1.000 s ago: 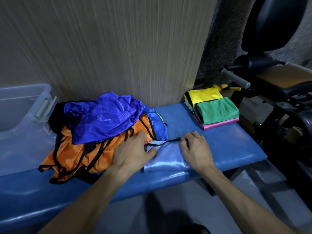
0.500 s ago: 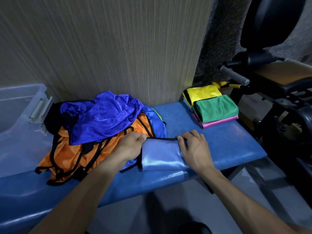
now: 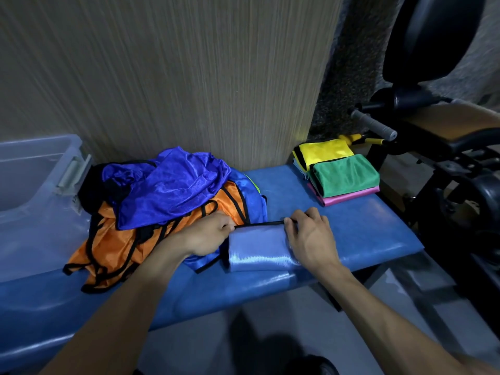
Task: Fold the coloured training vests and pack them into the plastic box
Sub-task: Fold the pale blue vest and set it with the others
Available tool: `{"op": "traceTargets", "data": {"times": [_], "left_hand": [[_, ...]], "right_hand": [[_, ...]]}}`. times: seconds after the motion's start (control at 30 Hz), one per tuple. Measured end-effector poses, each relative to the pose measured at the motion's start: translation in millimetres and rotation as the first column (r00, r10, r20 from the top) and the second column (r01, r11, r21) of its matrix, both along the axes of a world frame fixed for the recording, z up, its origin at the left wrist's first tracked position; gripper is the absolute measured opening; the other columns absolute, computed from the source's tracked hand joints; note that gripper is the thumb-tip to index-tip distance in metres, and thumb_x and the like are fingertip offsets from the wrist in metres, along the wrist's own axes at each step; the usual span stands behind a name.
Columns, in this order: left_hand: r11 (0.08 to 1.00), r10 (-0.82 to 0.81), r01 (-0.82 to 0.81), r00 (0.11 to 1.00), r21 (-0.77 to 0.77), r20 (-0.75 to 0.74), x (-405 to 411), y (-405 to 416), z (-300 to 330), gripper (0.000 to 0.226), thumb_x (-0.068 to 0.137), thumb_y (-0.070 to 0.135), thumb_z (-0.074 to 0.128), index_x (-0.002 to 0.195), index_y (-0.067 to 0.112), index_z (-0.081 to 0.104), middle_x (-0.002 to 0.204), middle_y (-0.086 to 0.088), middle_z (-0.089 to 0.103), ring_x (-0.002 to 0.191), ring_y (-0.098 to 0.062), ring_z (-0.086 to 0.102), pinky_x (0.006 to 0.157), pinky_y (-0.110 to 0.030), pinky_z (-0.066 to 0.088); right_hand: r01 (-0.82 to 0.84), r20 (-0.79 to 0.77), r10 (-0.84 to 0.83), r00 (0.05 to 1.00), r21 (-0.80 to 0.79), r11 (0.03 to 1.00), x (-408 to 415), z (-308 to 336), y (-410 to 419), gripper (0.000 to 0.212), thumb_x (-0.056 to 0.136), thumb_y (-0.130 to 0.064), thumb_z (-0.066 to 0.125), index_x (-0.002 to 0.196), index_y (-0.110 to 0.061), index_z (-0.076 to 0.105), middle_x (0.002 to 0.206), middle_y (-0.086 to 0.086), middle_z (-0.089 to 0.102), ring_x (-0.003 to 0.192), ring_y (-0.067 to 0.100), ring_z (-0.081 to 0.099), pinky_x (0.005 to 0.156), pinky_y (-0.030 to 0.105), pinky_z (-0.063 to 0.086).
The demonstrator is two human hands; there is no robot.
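In the head view, a folded light-blue vest (image 3: 257, 247) lay on the blue padded bench (image 3: 351, 239), near its front edge, between the two hands. The left hand (image 3: 208, 236) sat at the vest's left side, its fingers (image 3: 226, 226) curled shut and pinching the black trim at the far left corner. The right hand (image 3: 311, 239) lay flat over the vest's right end, fingers (image 3: 293, 221) spread and bent down onto the far right corner of the trim, pressing rather than gripping.

Just left of the left hand, touching its wrist, was a loose heap of unfolded vests: a royal-blue vest (image 3: 173, 190) on top, an orange vest (image 3: 113, 247) with black trim beneath it spilling toward the bench's front edge. Further left stood the clear plastic box (image 3: 32, 190), open, its grey latch facing the heap.

At the far right of the bench, well apart from the hands, sat a neat stack of folded vests: a yellow vest (image 3: 327, 150) at the back, a green vest (image 3: 349, 174) over a pink vest (image 3: 351, 197). Black gym equipment (image 3: 446, 136) stood beyond the bench's right end.
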State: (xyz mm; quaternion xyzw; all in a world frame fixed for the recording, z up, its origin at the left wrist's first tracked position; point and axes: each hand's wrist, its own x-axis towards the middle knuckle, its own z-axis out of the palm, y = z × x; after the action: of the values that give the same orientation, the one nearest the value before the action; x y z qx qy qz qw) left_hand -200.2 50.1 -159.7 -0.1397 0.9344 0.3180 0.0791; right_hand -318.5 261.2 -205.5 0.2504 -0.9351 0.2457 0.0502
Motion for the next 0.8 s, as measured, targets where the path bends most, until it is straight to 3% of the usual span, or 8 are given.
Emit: {"op": "traceTargets", "data": {"times": [0.2,0.37,0.53,0.6,0.67,0.73,0.8], "left_hand": [[1.000,0.019,-0.019,1.000,-0.019,0.016,-0.1,3.4,-4.7,0.022,0.102,0.010,0.041,0.088,0.010,0.058,0.103,0.010,0.044,0.089,-0.003,0.048,0.080,-0.014,0.036],[0.990,0.066,-0.082,0.989,-0.116,-0.131,-2.4,12.5,-10.8,0.022,0.096,0.007,0.052,0.078,0.017,0.059,0.095,0.011,0.049,0.089,-0.011,0.051,0.071,-0.018,0.037],[0.954,0.193,-0.249,0.936,-0.168,-0.293,-3.1,18.3,-5.8,0.033,0.086,-0.004,0.047,0.076,0.022,0.066,0.093,0.006,0.059,0.087,-0.017,0.060,0.076,-0.027,0.046],[0.938,0.173,-0.282,0.886,-0.203,-0.431,-3.5,27.0,-0.7,0.035,0.087,-0.004,0.046,0.090,0.022,0.069,0.102,0.004,0.062,0.094,-0.020,0.063,0.085,-0.035,0.051],[0.947,0.021,-0.199,0.820,-0.251,-0.573,-0.8,42.5,5.0,0.030,0.095,0.009,0.045,0.110,0.018,0.070,0.113,0.003,0.062,0.104,-0.021,0.059,0.093,-0.039,0.049],[0.928,-0.196,-0.005,0.843,-0.372,-0.500,3.4,59.6,3.4,0.043,0.103,0.033,0.033,0.132,0.017,0.061,0.133,0.002,0.057,0.119,-0.020,0.050,0.105,-0.036,0.041],[0.858,-0.297,0.133,0.917,-0.496,-0.267,8.9,69.1,-11.2,0.068,0.101,0.051,0.012,0.155,0.018,0.036,0.161,0.003,0.034,0.145,-0.017,0.030,0.122,-0.035,0.021]], "right_hand": [[0.040,0.058,-0.040,0.998,-0.001,0.999,-1.1,-1.3,-4.0,0.031,0.102,-0.038,0.046,0.094,-0.012,0.062,0.095,0.015,0.057,0.094,0.040,0.053,0.085,0.046,0.043],[0.052,0.077,-0.051,0.996,-0.005,0.999,-0.2,-1.4,-5.0,0.033,0.102,-0.040,0.043,0.092,-0.013,0.059,0.093,0.015,0.059,0.093,0.040,0.053,0.084,0.046,0.042],[0.054,0.058,-0.055,0.997,0.016,0.998,1.9,1.0,-5.1,0.032,0.103,-0.038,0.042,0.093,-0.013,0.059,0.093,0.015,0.057,0.091,0.040,0.052,0.085,0.048,0.044],[0.043,0.046,-0.043,0.998,0.009,0.999,2.3,1.5,-4.9,0.031,0.102,-0.038,0.042,0.091,-0.014,0.057,0.090,0.014,0.057,0.090,0.040,0.052,0.084,0.048,0.045],[0.038,0.042,-0.039,0.998,0.009,0.999,1.4,1.3,-4.7,0.030,0.102,-0.038,0.043,0.089,-0.014,0.057,0.088,0.014,0.057,0.089,0.040,0.054,0.083,0.047,0.045],[0.030,0.036,-0.031,0.999,0.013,0.999,0.7,2.2,-4.6,0.029,0.102,-0.037,0.045,0.087,-0.015,0.056,0.088,0.014,0.058,0.089,0.041,0.056,0.078,0.044,0.044],[0.023,0.064,-0.023,0.998,0.004,1.000,0.4,7.6,-3.6,0.031,0.103,-0.038,0.046,0.090,-0.012,0.058,0.093,0.015,0.058,0.090,0.042,0.057,0.075,0.042,0.040]]}}
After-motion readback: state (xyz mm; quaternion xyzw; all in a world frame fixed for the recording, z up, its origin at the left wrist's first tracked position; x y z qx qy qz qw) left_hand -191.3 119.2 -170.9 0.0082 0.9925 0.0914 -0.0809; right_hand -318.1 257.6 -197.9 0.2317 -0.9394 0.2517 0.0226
